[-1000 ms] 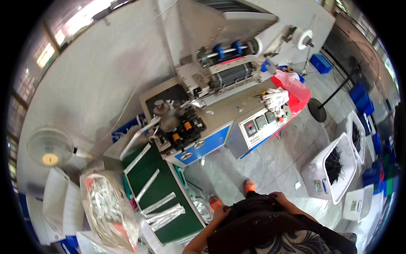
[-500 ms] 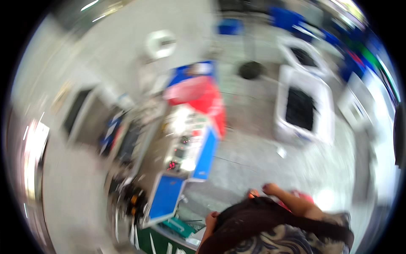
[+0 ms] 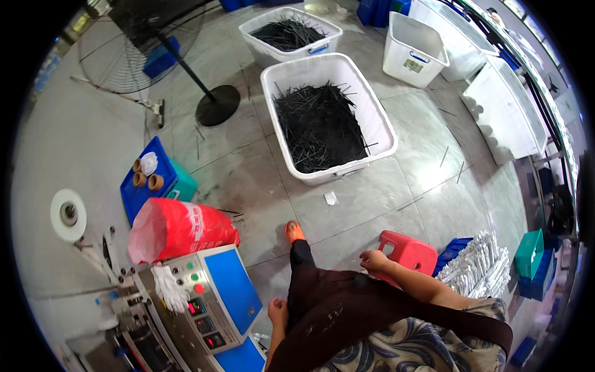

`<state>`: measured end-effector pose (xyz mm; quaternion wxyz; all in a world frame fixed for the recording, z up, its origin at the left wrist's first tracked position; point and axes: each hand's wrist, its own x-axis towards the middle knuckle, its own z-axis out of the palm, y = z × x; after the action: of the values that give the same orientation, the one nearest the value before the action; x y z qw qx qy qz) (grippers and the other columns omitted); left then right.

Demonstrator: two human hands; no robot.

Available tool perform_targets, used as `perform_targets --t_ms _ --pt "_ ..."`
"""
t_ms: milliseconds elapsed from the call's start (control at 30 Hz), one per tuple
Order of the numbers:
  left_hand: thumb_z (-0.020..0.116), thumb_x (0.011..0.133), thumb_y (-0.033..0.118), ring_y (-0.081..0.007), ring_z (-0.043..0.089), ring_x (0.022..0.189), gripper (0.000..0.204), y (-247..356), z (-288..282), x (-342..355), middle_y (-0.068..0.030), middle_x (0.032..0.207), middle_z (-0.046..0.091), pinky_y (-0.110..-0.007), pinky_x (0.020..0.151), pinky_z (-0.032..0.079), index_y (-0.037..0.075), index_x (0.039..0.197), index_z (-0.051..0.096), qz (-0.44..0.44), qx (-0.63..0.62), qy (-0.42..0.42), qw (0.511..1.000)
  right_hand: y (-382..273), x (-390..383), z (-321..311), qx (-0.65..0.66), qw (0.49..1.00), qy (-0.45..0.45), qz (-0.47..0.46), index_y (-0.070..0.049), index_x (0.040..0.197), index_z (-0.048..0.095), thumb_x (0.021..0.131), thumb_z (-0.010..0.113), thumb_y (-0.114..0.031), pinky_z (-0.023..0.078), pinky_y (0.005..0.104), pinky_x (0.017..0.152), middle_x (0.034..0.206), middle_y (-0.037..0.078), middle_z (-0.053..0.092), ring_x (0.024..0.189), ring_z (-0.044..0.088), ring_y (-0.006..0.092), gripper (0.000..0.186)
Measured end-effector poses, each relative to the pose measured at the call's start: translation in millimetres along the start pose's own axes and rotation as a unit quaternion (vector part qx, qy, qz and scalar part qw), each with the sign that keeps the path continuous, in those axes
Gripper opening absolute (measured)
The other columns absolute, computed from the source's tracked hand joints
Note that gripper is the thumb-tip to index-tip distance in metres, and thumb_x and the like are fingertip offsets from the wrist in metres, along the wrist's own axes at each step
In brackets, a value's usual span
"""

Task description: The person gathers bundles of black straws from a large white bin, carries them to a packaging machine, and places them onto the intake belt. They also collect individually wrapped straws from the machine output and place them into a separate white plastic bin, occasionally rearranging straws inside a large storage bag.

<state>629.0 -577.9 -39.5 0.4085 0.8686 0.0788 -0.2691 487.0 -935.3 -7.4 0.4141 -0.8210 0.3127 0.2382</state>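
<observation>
My left hand (image 3: 278,312) hangs low beside the control panel (image 3: 214,304), its fingers curled in and nothing visible in them. On the other side, my right hand (image 3: 375,261) is loosely closed in front of the red plastic stool (image 3: 414,254), also with nothing showing in it. A dark brown apron (image 3: 347,310) covers my front between the two hands. White gloves (image 3: 168,288) lie on the panel's left edge. Farther ahead, a large white bin (image 3: 384,133) holds a heap of thin black strips (image 3: 319,127).
A second bin of black strips (image 3: 288,32) stands behind. A pedestal fan base (image 3: 218,105) is at the far left. Near the panel sit a red bag (image 3: 186,229) and a blue-lidded crate (image 3: 149,173). Silvery strips (image 3: 477,266) are piled beside the stool; white bins (image 3: 415,49) stand far right.
My view has swung to the right and sharpened from a blur. The panel and red bag now sit lower left, and the white bins nearer the middle. An orange shoe is forward.
</observation>
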Motion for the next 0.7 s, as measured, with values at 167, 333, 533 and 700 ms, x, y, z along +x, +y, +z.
perform_targets --t_ms 167,333,533,700 --pt "0.067 0.068 0.020 -0.0149 0.055 0.074 0.048 101 48 107 -0.0095 0.087 0.057 -0.026 0.068 0.045 -0.002 0.104 0.044 0.066 -0.048 -0.132 0.988 -13 20 -45 0.100 0.990 0.034 0.095 -0.003 0.104 0.050 0.065 0.060 -0.026 0.045 0.0333 0.073 0.094 0.014 0.058 0.082 0.057 0.0253 0.047" --pt "0.072 0.063 0.027 -0.0225 0.048 0.099 0.072 271 118 176 -0.0175 0.107 0.050 -0.030 0.084 0.039 -0.003 0.116 0.033 0.130 0.003 -0.283 0.950 -23 42 -97 0.186 0.964 0.163 0.092 -0.002 0.117 0.035 0.064 0.064 -0.026 0.035 0.0337 0.089 0.113 0.018 0.044 0.105 0.043 0.0300 0.066" --pt "0.075 0.056 0.033 -0.0262 0.032 0.117 0.093 371 225 244 -0.0205 0.125 0.032 -0.033 0.094 0.028 -0.002 0.124 0.022 0.101 0.127 -0.367 0.916 -25 123 -164 0.388 0.889 0.216 0.115 0.004 0.125 0.022 0.066 0.066 -0.032 0.027 0.0342 0.095 0.125 0.020 0.031 0.116 0.031 0.0277 0.081" --pt "0.075 0.058 0.029 -0.0262 0.029 0.119 0.088 384 334 312 -0.0213 0.125 0.031 -0.033 0.097 0.024 -0.004 0.122 0.025 0.013 0.119 -0.350 0.929 21 269 -248 0.467 0.848 0.236 0.089 0.005 0.125 0.022 0.069 0.065 -0.033 0.024 0.0353 0.096 0.126 0.021 0.029 0.119 0.028 0.0276 0.080"
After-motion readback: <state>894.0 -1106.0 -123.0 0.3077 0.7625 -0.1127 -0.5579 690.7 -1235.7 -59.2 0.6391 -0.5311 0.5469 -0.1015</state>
